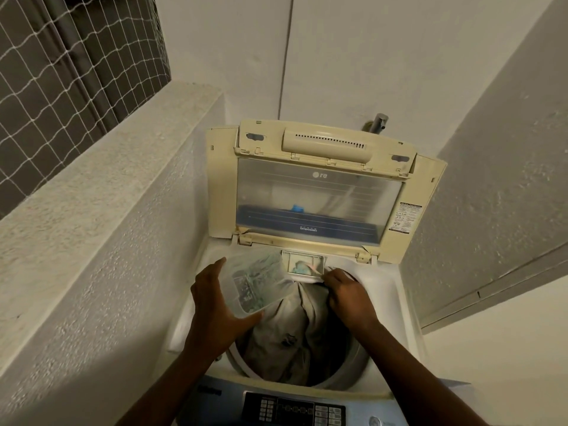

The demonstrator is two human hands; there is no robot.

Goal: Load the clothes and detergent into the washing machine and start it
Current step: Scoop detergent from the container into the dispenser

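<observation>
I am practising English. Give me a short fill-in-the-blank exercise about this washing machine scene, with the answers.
The lid of the washing machine stands ___.
The drum holds ___.
The left hand grips the clear container, to the ___ of the right hand.
Missing words: open, clothes, left.

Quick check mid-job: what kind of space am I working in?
Likely a narrow home laundry nook or utility balcony: a top-loading washing machine with its lid up, a wall tap behind it, and a netted opening.
</observation>
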